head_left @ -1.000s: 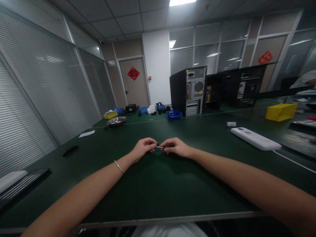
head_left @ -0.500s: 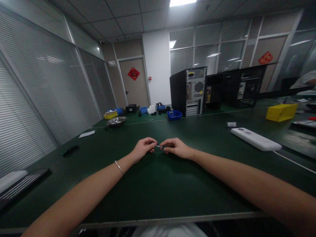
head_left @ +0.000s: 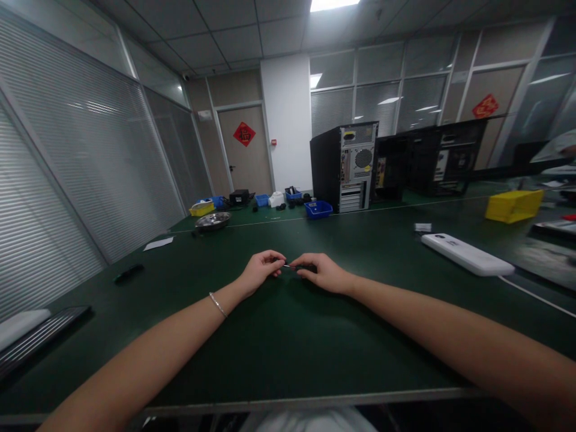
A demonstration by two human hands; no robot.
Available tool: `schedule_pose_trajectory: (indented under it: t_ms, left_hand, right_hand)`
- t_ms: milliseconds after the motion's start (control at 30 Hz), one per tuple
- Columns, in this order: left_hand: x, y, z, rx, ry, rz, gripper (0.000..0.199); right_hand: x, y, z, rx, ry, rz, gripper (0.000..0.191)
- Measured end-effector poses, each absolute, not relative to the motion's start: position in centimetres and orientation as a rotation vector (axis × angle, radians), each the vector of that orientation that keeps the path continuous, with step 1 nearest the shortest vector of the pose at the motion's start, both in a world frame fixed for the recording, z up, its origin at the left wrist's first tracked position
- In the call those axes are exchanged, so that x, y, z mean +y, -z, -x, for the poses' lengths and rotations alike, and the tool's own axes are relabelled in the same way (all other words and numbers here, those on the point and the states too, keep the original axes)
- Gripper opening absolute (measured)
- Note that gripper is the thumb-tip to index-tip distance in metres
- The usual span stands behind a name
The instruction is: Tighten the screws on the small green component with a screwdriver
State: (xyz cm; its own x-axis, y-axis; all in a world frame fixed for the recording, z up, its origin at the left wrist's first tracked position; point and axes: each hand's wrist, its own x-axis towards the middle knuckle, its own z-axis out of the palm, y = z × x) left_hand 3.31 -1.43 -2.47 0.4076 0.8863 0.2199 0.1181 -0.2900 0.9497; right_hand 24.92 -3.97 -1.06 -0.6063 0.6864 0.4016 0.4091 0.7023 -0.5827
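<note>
The bare left forearm (head_left: 166, 348) and bare right forearm (head_left: 432, 315) angle inward; left hand (head_left: 263, 266) and right hand (head_left: 324, 273) nearly meet, fingers (head_left: 276, 263) bent.

1. An office, seemingly doubling as a computer workshop.
2. Office signs: glass partitions (head_left: 378, 66) with blinds (head_left: 96, 162), a panelled ceiling (head_left: 225, 27), a plain door (head_left: 246, 165).
3. Workshop signs: a computer tower (head_left: 344, 168) and dark computer cases (head_left: 423, 159) toward the far edge of the green table (head_left: 288, 354).
4. A blue tray (head_left: 318, 210) and a yellow bin (head_left: 506, 207), both well back from the near edge.
</note>
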Motion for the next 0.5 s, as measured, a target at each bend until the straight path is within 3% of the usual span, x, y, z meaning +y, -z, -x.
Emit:
schedule_pose_trajectory:
  t_ms: [200, 500]
  left_hand:
    - [-1.36, 2.35, -3.4, 0.903, -0.991, -1.663, 0.031]
    - [-1.41, 2.46, -3.45, 0.91, -1.018, -1.636, 0.029]
  right_hand:
    - [-4.06, 1.42, -24.84, -2.356, -0.338, 0.819, 0.03]
    - [-4.01, 1.61, -24.69, -2.378, -0.227, 0.84, 0.03]
